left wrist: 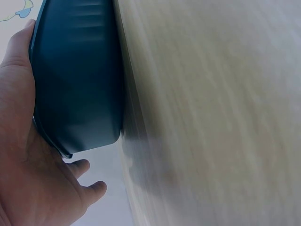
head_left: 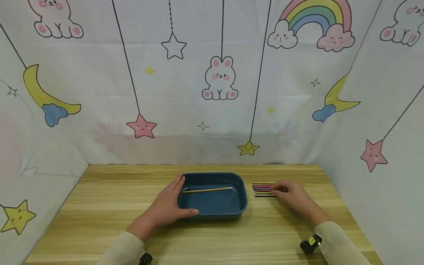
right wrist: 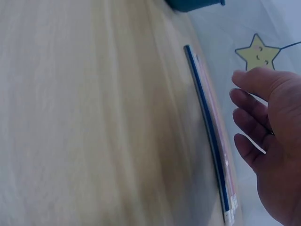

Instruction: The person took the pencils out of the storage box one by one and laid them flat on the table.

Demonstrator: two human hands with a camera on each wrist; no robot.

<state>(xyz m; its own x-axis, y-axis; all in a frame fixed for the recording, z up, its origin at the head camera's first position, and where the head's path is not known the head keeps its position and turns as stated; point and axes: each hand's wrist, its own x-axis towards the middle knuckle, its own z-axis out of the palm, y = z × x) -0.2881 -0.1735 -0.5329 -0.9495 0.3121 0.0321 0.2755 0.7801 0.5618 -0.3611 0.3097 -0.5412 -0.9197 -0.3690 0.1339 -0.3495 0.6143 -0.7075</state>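
A dark blue rectangular tray (head_left: 213, 208) stands on the table, with one yellow pencil (head_left: 207, 190) lying slantwise inside it. My left hand (head_left: 168, 200) rests against the tray's left end, fingers along the left rim and thumb extended along the near rim. In the left wrist view, two fingertips jut out past the tray's wall (left wrist: 77, 84). To the right of the tray lie several pencils (head_left: 261, 188) side by side. My right hand (head_left: 295, 198) is over their right part and hides it. In the right wrist view, its fingers (right wrist: 251, 110) are loosely bent, with nothing visible between them.
The wooden table (head_left: 224, 251) reaches back to a white printed cloth (head_left: 184, 100), which also hangs along both sides. A black device (head_left: 310, 245) is at the right wrist and another (head_left: 145, 260) at the left.
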